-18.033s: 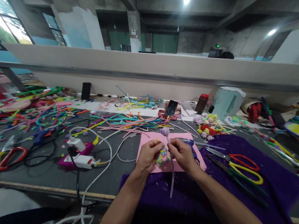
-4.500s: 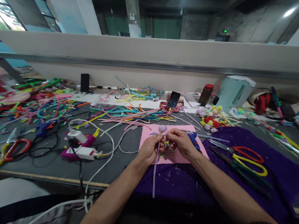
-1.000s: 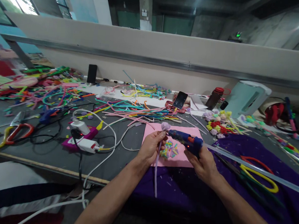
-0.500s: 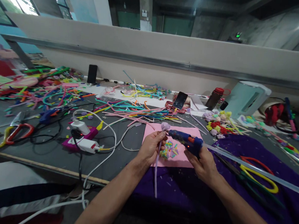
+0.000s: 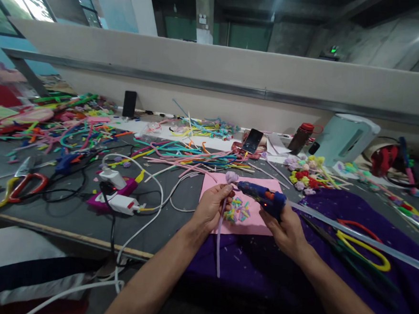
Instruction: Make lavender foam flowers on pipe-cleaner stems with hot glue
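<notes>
Left hand (image 5: 211, 207) has its grip clamped on a lilac pipe-cleaner flower (image 5: 231, 177), stem pinched between thumb and fingers just under the curled head; the stem hangs down past the wrist toward the worktop's near edge. Right hand (image 5: 287, 225) has its grip clamped around a blue hot glue gun (image 5: 264, 197), nozzle pointing left and touching or almost touching the stem just below the flower head; contact too small to tell. A clear glue stick (image 5: 361, 238) juts out of the gun's back to the right. Both hands sit over a pink sheet (image 5: 258, 222) with a small pile of cut coloured bits (image 5: 237, 210) on it. Purple cloth (image 5: 398, 223) lies under and right of the sheet, with red and yellow scissors (image 5: 363, 239) on it. Grey worktop (image 5: 68, 233) left of the hands carries a white power strip (image 5: 118, 201), cables, loose pipe cleaners (image 5: 180, 157). Phone (image 5: 252, 140) and finished flowers (image 5: 303, 173) lie further back.
</notes>
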`<control>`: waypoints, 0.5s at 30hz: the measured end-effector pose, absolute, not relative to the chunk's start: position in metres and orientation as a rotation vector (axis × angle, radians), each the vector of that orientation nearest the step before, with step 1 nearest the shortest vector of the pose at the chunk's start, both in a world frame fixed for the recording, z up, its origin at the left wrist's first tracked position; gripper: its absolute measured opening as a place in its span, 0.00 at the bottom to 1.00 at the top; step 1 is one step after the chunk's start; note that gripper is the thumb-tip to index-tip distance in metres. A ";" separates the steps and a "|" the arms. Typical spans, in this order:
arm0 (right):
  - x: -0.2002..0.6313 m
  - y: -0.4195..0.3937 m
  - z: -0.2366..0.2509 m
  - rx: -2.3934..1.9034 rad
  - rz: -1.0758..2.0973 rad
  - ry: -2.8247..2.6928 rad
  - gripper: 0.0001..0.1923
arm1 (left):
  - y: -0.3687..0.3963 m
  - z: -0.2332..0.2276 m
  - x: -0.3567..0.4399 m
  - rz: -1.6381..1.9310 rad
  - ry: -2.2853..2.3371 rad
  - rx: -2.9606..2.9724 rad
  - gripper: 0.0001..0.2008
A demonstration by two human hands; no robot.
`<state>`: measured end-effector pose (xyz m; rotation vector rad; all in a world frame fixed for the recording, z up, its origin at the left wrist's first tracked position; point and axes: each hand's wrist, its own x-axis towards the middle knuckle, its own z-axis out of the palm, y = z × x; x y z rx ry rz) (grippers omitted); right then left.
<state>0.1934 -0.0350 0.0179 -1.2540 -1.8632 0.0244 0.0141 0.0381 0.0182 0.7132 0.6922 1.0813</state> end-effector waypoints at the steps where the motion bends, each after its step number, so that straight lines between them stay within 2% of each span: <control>1: 0.193 -0.035 0.018 -1.250 0.026 -1.860 0.07 | 0.038 0.018 0.014 1.082 0.690 0.715 0.10; 12: 0.192 -0.035 0.017 -1.193 0.040 -1.856 0.07 | 0.038 0.017 0.014 1.079 0.699 0.722 0.11; 15: 0.193 -0.038 0.019 -1.210 0.139 -1.802 0.08 | 0.039 0.017 0.014 1.077 0.692 0.717 0.11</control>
